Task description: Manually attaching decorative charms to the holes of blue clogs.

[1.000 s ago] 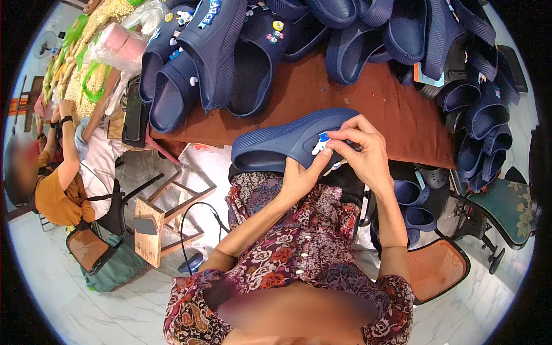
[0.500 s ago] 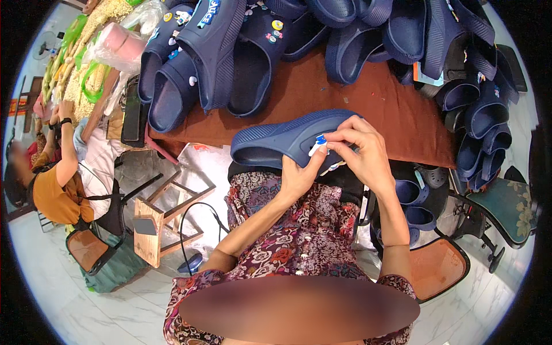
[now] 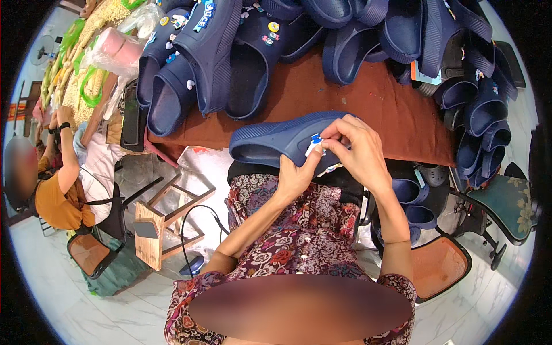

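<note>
A navy blue clog lies on its side at the table's near edge, its heel opening to the left. My left hand grips its near side, thumb pressed up beside a small blue-and-white shoe charm. The fingertips of my right hand pinch that charm against the clog's upper. Whether the charm sits in a hole is hidden by the fingers. More light-coloured charms show lower on the clog, partly covered by my hands.
Navy clogs, some with charms, crowd the far side of the brown cloth-covered table. More clogs are stacked at the right. A wooden stool and chairs stand around. At the left, another person works beside cream-coloured strands.
The charm has gone down closer against the clog, and my right fingers have shifted slightly left with it. My left thumb has moved a little up toward the charm.
</note>
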`<state>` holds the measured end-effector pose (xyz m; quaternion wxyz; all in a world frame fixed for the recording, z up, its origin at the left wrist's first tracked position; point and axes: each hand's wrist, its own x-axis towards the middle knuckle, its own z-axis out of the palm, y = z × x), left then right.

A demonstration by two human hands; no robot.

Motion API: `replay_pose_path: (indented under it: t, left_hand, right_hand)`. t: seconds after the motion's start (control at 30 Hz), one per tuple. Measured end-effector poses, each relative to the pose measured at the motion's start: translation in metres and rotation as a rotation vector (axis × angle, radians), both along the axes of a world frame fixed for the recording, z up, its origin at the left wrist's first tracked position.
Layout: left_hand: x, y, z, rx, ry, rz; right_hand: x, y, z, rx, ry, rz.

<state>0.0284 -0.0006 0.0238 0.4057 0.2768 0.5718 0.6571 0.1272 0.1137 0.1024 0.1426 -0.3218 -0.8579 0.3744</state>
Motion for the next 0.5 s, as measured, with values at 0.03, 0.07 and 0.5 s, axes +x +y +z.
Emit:
replay_pose_path:
  t: [0.03,0.07,0.5]
  left_hand:
    - [-0.001,0.001,0.0,-0.002,-0.012,-0.002]
    - [-0.002,0.001,0.0,-0.003,-0.023,-0.003]
    - [-0.01,-0.002,0.016,-0.164,-0.405,0.078]
  right_hand:
    - [0.0,0.0,-0.001,0.027,0.023,0.004]
    - [0.0,0.0,-0.002,0.029,0.025,0.001]
    - [0.031,0.001,-0.025,0.032,0.228,-0.253]
